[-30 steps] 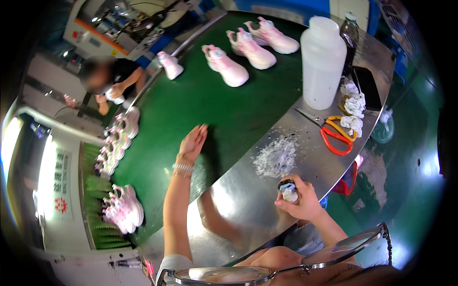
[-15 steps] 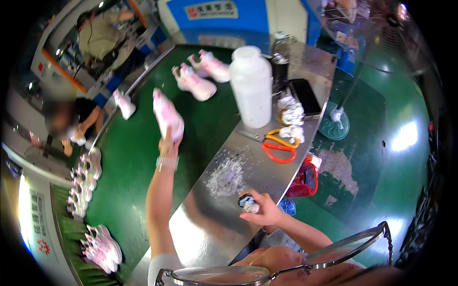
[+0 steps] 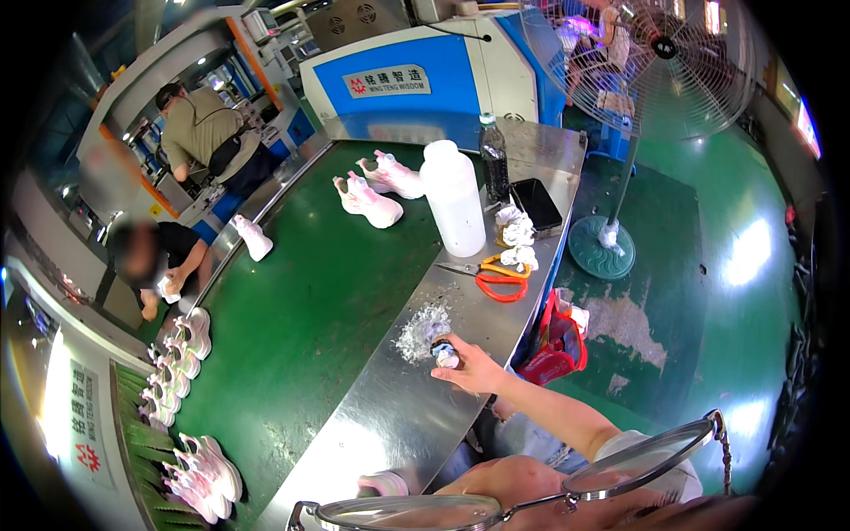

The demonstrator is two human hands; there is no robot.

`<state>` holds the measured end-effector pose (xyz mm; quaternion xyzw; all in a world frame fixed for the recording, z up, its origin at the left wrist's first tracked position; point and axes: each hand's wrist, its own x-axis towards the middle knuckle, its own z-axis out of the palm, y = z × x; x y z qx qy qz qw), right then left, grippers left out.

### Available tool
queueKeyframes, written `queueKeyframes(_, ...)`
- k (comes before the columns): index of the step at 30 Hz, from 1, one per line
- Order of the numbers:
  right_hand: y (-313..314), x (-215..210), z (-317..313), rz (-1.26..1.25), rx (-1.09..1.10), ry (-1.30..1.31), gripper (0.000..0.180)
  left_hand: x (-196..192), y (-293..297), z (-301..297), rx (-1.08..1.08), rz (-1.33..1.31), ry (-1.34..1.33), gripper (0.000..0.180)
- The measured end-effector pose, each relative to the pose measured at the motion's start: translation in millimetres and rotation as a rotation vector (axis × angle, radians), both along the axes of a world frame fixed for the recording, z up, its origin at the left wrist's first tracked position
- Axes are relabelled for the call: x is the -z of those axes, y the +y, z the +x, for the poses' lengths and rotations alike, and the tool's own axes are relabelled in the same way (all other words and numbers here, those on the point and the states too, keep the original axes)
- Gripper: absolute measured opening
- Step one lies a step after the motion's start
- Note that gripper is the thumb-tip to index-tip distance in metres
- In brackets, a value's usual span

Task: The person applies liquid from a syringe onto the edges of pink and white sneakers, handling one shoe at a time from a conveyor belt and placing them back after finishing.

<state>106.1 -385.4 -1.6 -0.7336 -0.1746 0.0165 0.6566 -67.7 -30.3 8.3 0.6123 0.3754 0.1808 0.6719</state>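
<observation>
My right hand point(image 3: 476, 369) rests on the steel worktable point(image 3: 372, 425) and grips a small dark bottle with a white cap point(image 3: 444, 353). Just beyond it lies a pile of white shreds point(image 3: 420, 322). My left hand is out of sight. A pink and white shoe tip point(image 3: 384, 484) shows below the table's near edge, close to my lap, and whatever holds it is hidden. Two pink and white shoes point(image 3: 367, 200) lie far off on the green belt point(image 3: 301, 310).
On the table stand a tall white plastic jug point(image 3: 453, 209), a dark bottle point(image 3: 494, 159), a phone point(image 3: 535, 203), white rags point(image 3: 516, 244) and orange scissors point(image 3: 496, 280). A red bag point(image 3: 556, 343) and a fan base point(image 3: 602, 250) are on the floor. Across the belt a seated person point(image 3: 155, 261) handles shoes.
My left arm, which reached out over the belt and lifted a shoe, has drawn back out of view. The view has swung right. My right hand stays on the small bottle.
</observation>
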Motion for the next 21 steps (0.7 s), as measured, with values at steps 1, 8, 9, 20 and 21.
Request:
queueKeyframes(1,-0.3,2.5,-1.9,-0.048,-0.047,0.005,0.057,-0.1,3.1,-11.0,-0.037,0.055,0.001,0.058)
queueKeyframes(8,17.6,-5.6,-35.7,0.161,-0.082,0.272,0.049,-35.4,4.0,-83.3,0.025,0.572,-0.257,0.061)
queueKeyframes(9,20.7,-5.4,-40.5,0.272,-0.073,0.294,0.04,-58.5,-11.6,-66.4,0.154,0.598,-0.344,0.062)
queueKeyframes(20,3.1,-132.7,-121.1,0.613,-0.468,-0.067,0.077,-125.5,-88.6,51.4,0.822,0.79,-0.806,0.04)
queueKeyframes(21,5.0,-147.8,-131.0,0.481,-0.345,0.067,0.078,-124.0,-87.1,50.3,0.817,0.785,-0.782,0.04)
